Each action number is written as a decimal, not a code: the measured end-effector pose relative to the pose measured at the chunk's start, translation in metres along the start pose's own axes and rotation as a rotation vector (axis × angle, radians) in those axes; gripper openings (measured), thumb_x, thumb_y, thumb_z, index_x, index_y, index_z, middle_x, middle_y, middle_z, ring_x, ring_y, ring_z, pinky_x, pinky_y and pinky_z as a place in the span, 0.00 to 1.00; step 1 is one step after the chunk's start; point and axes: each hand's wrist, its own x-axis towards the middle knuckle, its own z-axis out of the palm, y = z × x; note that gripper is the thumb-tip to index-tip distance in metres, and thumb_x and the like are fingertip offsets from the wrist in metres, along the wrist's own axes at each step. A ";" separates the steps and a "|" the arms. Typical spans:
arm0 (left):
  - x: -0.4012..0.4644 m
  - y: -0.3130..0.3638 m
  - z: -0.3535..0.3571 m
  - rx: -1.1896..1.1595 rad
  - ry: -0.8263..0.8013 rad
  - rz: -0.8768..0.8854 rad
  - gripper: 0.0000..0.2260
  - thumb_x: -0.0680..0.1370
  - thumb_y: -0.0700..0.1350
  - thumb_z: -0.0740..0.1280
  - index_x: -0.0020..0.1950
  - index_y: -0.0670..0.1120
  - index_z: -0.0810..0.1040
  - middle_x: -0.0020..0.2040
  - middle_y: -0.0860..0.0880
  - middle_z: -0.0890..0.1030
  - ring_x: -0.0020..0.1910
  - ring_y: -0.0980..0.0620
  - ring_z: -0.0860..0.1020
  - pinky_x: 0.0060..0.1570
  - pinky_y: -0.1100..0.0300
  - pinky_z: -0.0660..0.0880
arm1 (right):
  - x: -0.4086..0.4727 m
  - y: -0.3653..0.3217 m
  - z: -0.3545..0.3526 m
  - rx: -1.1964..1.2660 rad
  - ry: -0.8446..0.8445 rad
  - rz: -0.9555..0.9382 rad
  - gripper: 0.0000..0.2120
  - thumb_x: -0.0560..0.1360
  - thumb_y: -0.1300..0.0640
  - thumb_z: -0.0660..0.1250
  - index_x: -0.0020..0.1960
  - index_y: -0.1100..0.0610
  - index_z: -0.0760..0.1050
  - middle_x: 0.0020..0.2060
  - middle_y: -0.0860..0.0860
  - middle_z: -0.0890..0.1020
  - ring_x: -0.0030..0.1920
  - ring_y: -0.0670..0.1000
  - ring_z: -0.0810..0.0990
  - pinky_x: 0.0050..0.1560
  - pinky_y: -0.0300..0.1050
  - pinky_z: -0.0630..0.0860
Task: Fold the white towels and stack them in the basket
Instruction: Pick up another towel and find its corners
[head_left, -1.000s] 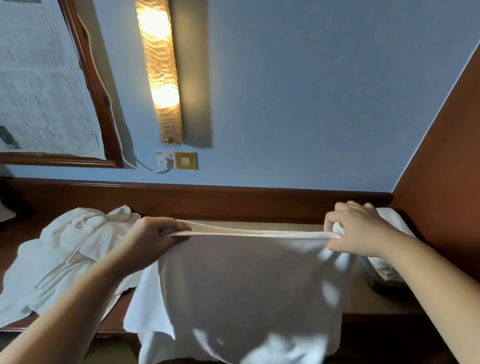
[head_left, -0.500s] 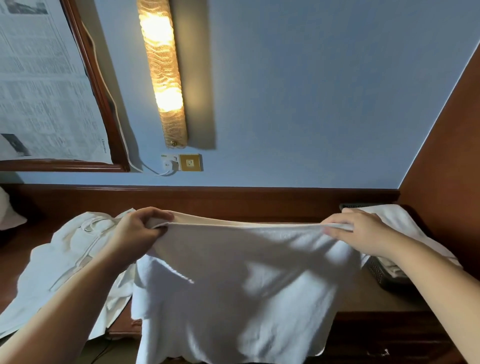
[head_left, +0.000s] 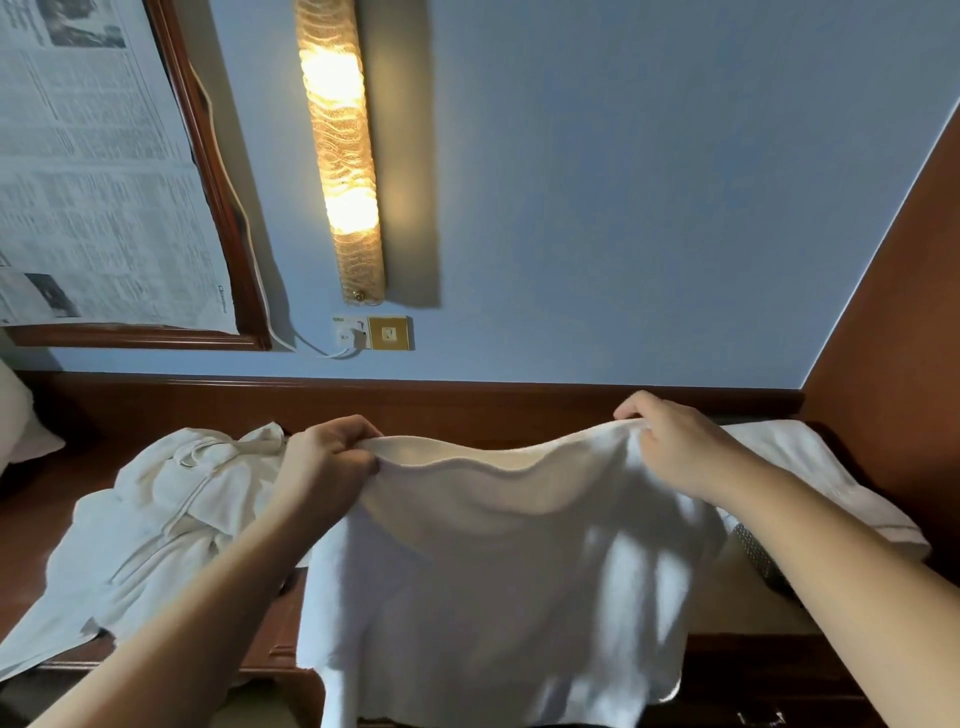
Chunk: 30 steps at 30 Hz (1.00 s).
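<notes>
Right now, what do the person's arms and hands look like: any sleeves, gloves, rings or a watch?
Both forearms are bare right to the frame's edge, with no sleeve in view. The left hand and right hand wear no gloves. No ring, watch or wristband shows on the visible sides.

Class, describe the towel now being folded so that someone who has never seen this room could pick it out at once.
Find the lit wall lamp on the blue wall; straight below it, over the wooden counter, hangs the towel. The left hand and right hand grip its top corners. Unlike the crumpled robe on its left and the folded towel on its right, it is spread flat and held up.
</notes>
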 end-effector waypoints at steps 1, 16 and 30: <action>-0.003 0.005 0.005 0.043 0.000 0.049 0.11 0.68 0.36 0.68 0.39 0.53 0.84 0.31 0.54 0.82 0.34 0.53 0.80 0.29 0.57 0.77 | -0.003 -0.017 0.000 -0.017 -0.021 -0.032 0.17 0.80 0.59 0.56 0.62 0.43 0.73 0.63 0.48 0.80 0.60 0.55 0.78 0.59 0.52 0.76; -0.017 0.036 0.027 0.045 -0.337 0.508 0.18 0.77 0.34 0.66 0.45 0.60 0.72 0.36 0.51 0.80 0.33 0.53 0.73 0.34 0.55 0.72 | -0.023 -0.096 0.040 0.007 -0.191 -0.224 0.14 0.78 0.31 0.64 0.50 0.41 0.74 0.44 0.44 0.81 0.46 0.47 0.79 0.49 0.48 0.79; -0.017 0.019 0.028 0.217 -0.244 0.780 0.02 0.83 0.47 0.61 0.52 0.54 0.71 0.38 0.56 0.75 0.34 0.51 0.72 0.34 0.51 0.76 | -0.027 -0.108 0.057 -0.034 -0.124 -0.245 0.08 0.83 0.41 0.59 0.47 0.43 0.71 0.46 0.46 0.83 0.50 0.55 0.81 0.43 0.47 0.70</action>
